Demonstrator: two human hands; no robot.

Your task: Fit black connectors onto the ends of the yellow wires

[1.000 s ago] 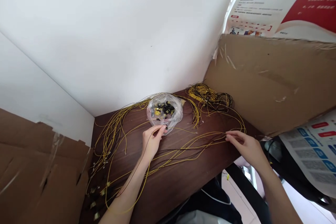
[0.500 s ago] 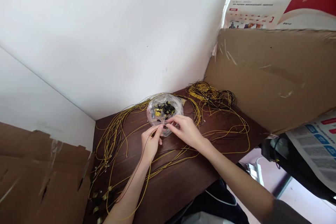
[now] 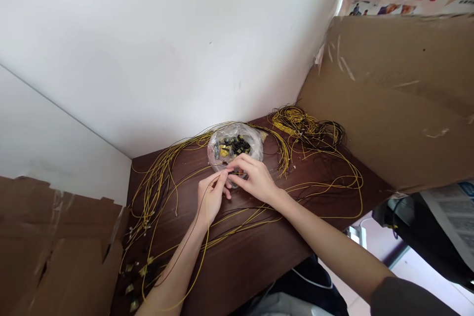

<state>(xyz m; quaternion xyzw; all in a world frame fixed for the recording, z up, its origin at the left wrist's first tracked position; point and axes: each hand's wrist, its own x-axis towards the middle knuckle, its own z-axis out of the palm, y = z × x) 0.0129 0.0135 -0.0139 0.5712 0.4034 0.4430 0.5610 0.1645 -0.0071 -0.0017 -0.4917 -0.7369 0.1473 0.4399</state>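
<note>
My left hand (image 3: 212,197) is closed, pinching thin wires between thumb and fingers. From this pinch a yellow wire (image 3: 206,252) loops down beside the forearm, and a dark wire (image 3: 185,247) runs along it. My right hand (image 3: 256,178) is closed too, its fingertips meeting those of the left. A small dark piece shows between the two sets of fingertips, too small to name. Just behind the hands sits a clear plastic bag (image 3: 258,150), its mouth open, holding small black and yellow parts (image 3: 240,145). The fingers hide part of the bag's front.
Yellow and black wires lie on the brown table (image 3: 244,276): a bundle (image 3: 159,177) at left, a coiled heap (image 3: 296,121) at back right. Small yellow-and-black pieces (image 3: 129,289) lie front left. Cardboard (image 3: 385,103) stands at right, more cardboard (image 3: 74,256) at left, a white wall (image 3: 166,49) behind.
The view has shifted slightly. My right fingers have come closer to the left fingertips and curl over the small piece there. The wires still hang from my left hand.
</note>
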